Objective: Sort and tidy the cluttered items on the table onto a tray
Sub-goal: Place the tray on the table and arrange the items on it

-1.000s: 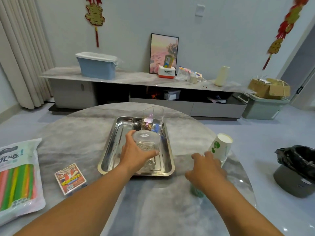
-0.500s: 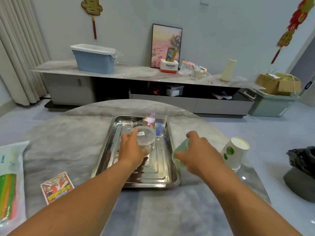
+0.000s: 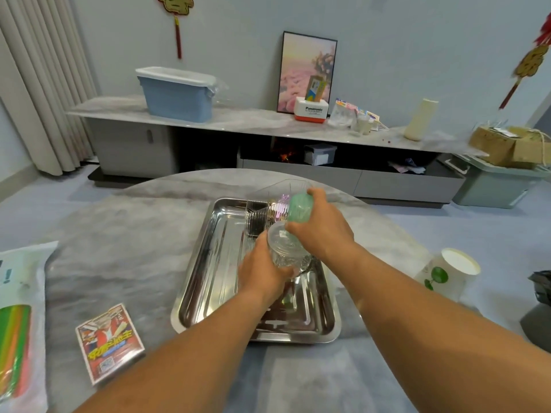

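Over tray (image 3: 208,281): L hand (image 3: 262,272) grips upright clear jar (image 3: 283,248); R hand (image 3: 322,231) grips green bottle (image 3: 299,207), tilted far-left.

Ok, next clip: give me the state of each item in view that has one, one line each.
Tray: on the table, partly filled.
Clear jar: lidded, upright over the tray, gripped by the left hand.
Green bottle: tilted over the tray's far end, held in the right hand.
Paper cup: upright on the table, outside the tray.
Card pack: flat on the table, outside the tray.
Straw bag: flat at the table's left edge.
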A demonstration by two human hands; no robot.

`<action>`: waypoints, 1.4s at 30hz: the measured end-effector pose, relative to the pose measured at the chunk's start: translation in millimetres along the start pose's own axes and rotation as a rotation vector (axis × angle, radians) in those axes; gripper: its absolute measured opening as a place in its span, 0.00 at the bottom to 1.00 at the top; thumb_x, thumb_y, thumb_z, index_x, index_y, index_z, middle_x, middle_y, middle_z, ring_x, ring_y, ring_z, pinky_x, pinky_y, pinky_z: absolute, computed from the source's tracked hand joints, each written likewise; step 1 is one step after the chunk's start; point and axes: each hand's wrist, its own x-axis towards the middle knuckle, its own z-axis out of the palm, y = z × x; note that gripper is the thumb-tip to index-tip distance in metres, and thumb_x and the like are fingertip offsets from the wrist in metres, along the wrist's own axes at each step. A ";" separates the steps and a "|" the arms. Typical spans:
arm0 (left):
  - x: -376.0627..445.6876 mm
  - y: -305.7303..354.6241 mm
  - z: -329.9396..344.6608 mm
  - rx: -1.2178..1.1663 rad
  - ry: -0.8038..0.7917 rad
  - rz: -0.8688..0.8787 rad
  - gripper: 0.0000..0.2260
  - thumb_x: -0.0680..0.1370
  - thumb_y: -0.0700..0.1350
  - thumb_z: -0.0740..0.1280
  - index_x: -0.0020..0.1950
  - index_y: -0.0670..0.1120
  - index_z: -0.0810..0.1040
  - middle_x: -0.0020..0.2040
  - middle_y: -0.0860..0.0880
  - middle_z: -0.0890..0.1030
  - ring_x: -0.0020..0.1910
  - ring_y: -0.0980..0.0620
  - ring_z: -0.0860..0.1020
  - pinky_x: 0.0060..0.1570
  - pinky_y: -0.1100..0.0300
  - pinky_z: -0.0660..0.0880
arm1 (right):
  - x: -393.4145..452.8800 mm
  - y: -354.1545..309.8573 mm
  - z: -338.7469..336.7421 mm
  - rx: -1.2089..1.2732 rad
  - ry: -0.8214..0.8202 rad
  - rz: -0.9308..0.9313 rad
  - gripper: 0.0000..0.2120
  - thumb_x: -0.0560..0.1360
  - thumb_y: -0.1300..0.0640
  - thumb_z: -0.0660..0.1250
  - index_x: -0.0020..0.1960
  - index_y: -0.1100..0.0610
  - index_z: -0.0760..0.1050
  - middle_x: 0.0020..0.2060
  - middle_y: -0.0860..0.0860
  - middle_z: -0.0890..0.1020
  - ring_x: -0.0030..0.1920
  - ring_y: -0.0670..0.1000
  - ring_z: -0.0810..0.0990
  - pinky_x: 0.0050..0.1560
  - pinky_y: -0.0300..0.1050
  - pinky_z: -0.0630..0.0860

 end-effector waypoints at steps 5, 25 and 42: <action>-0.3 -4.4 -4.9 -0.002 -0.060 0.019 0.39 0.70 0.48 0.80 0.74 0.61 0.64 0.61 0.58 0.78 0.61 0.53 0.76 0.62 0.50 0.75 | 3.6 6.3 8.4 0.018 0.009 -0.008 0.44 0.73 0.42 0.75 0.78 0.40 0.51 0.67 0.54 0.71 0.55 0.56 0.77 0.50 0.54 0.78; -64.7 -3.3 -81.6 0.211 0.109 -0.101 0.30 0.76 0.41 0.72 0.76 0.53 0.66 0.68 0.49 0.75 0.65 0.46 0.76 0.64 0.46 0.75 | -113.2 46.1 7.4 0.564 0.227 0.499 0.23 0.76 0.53 0.69 0.68 0.50 0.66 0.64 0.54 0.76 0.55 0.56 0.80 0.54 0.51 0.77; -118.7 -2.4 -69.8 0.562 -0.183 0.130 0.14 0.83 0.51 0.62 0.67 0.58 0.78 0.66 0.57 0.79 0.69 0.53 0.73 0.74 0.48 0.60 | -111.7 156.0 -36.7 0.507 0.491 0.698 0.58 0.61 0.47 0.84 0.80 0.44 0.51 0.76 0.56 0.62 0.74 0.64 0.64 0.70 0.64 0.65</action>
